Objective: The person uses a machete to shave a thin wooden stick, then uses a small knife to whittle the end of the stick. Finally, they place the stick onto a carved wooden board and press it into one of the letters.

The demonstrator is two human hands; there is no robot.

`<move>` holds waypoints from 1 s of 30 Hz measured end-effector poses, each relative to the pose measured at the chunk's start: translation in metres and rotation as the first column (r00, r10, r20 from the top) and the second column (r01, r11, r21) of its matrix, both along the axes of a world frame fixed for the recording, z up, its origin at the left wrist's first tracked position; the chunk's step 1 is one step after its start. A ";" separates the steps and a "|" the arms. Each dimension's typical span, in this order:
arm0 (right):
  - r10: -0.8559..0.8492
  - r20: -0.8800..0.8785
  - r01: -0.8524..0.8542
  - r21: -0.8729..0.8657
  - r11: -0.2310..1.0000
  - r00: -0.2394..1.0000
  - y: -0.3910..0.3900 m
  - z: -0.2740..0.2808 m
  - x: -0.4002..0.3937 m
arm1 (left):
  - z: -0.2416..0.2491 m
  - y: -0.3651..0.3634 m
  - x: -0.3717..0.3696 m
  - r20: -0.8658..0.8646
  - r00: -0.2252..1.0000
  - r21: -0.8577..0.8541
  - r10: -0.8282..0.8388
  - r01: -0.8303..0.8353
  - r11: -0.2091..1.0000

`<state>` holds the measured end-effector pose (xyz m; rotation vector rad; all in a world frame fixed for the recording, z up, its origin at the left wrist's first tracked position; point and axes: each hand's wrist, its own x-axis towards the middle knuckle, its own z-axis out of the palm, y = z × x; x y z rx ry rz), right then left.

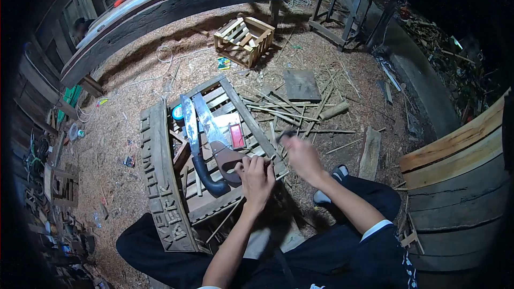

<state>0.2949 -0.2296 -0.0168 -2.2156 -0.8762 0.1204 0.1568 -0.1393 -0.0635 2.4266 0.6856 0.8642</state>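
My left hand [257, 179] is closed in a pinch at the right rail of a slatted wooden frame [247, 120]; what its fingers hold is too small to make out. Just right of it, my right hand [305, 158] is raised and smeared by motion, closed around a dark tool [286, 136] whose shape is blurred. On the slats lie a hand saw [211, 123] with a brown handle and a machete [191, 120] with a black grip. A red and white box [236, 132] and a blue round tape roll [177, 112] sit among them.
A carved wooden board [165, 192] runs along the frame's left side. Split sticks [284, 109] and a square board [302, 85] lie on the shavings-covered floor. Further off are a slatted crate [245, 40] and a long bench [187, 8]. Planks [455, 182] stand at right.
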 end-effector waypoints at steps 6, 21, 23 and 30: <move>0.023 -0.101 -0.022 0.014 1.000 0.995 0.001 0.013 0.003 | 0.000 0.001 -0.001 -0.030 1.000 -0.005 -0.002 0.002 1.000; 0.107 -0.120 -0.119 -0.100 0.988 0.987 0.000 0.012 0.009 | -0.001 -0.001 0.000 0.012 1.000 -0.012 0.008 -0.007 1.000; 0.226 0.054 -0.212 -0.192 0.958 0.973 -0.005 -0.013 0.004 | -0.002 -0.003 -0.001 0.005 1.000 -0.029 0.015 -0.015 0.999; 0.028 -0.117 -0.040 -0.099 0.994 0.993 -0.002 0.000 -0.001 | -0.003 -0.001 -0.002 0.019 1.000 -0.053 -0.002 0.003 0.999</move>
